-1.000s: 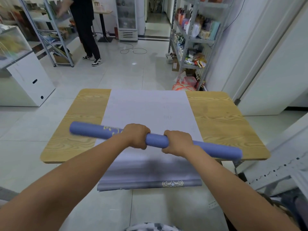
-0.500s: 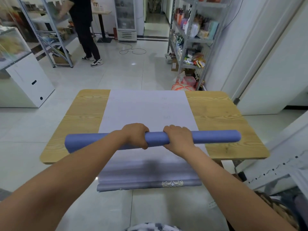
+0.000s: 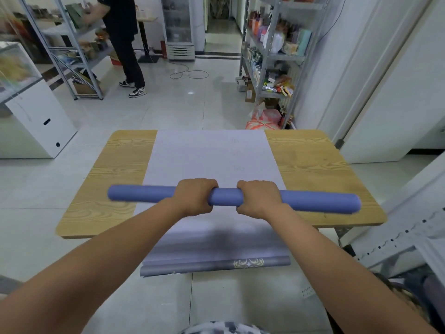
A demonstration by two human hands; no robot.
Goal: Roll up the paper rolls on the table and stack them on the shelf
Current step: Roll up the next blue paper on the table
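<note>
Two hands, left hand and right hand, grip the long blue-violet paper roll, now levelled from its tilt; judged ready for shelving.

Fingers partly out of sight behind blurry-ended paper roll.
</note>
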